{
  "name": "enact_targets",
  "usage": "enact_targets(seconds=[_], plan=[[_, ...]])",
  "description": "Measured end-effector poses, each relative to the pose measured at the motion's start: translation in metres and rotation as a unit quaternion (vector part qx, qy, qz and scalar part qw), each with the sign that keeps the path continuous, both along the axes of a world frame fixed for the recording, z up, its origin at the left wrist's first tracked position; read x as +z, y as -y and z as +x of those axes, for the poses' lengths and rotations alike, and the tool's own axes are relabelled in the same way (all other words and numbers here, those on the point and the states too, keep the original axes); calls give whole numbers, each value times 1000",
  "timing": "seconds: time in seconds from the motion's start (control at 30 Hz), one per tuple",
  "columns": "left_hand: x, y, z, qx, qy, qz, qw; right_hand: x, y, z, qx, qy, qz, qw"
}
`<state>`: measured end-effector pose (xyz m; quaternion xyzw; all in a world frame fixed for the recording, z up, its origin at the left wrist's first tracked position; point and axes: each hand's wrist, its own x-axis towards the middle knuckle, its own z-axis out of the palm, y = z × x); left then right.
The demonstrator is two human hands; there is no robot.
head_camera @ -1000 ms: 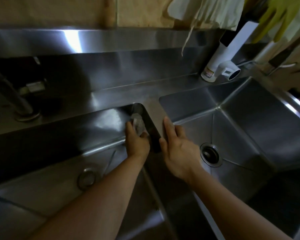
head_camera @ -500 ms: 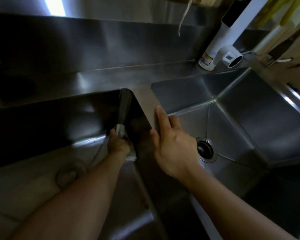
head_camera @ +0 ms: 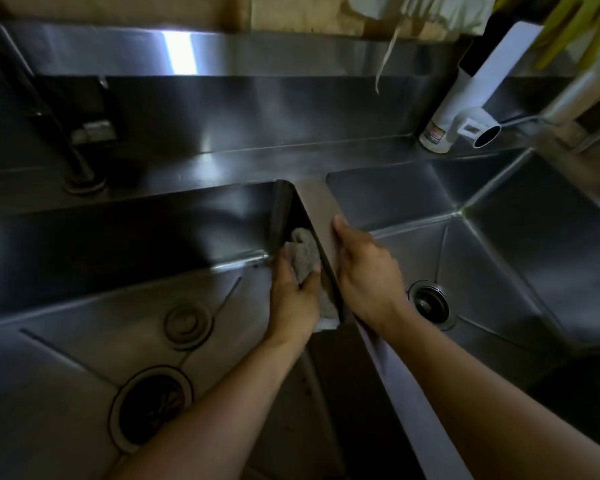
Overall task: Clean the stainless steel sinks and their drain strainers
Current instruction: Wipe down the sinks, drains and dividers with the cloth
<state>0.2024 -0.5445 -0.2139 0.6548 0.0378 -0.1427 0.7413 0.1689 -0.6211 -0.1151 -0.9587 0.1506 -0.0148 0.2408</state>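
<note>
Left hand (head_camera: 293, 299) grips a crumpled grey cloth (head_camera: 303, 256) against the left steel sink's (head_camera: 84, 244) right wall.
That wall runs near-to-far; the open right hand (head_camera: 364, 271) rests flat on the steel divider (head_camera: 317, 206), nearer the right steel sink (head_camera: 499, 237).

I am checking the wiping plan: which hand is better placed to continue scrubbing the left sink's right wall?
Left. The left hand already holds the cloth against that wall; the right hand only rests on the divider.
</note>
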Motion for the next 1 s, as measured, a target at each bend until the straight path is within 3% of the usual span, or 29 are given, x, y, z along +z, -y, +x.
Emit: enact_targets(seconds=[0.07, 0.23, 0.33, 0.43, 0.6, 0.7, 0.77, 1.0], plan=[[-18, 4, 3, 1, -5, 16, 1000, -4, 1, 2, -1, -1, -18, 1000], [-83, 2, 4, -42, -81, 202, 975, -9, 2, 5, -16, -8, -39, 999], [-101, 4, 5, -45, -104, 253, 961, -12, 2, 7, -16, -11, -52, 998], [-88, -2, 6, -64, -123, 229, 964, -10, 0, 6, -19, -8, -45, 999], [-16, -11, -24, -59, -89, 100, 989, -2, -3, 1, -17, 7, -17, 1000], [27, -17, -51, -66, -79, 25, 994, 6, -1, -3, -6, 6, 49, 999], [44, -18, -68, -62, -76, 24, 995, 14, 5, -12, -12, 2, 95, 995], [27, -8, -87, -63, -92, 98, 989, 0, 14, -66, 16, -57, 61, 996]])
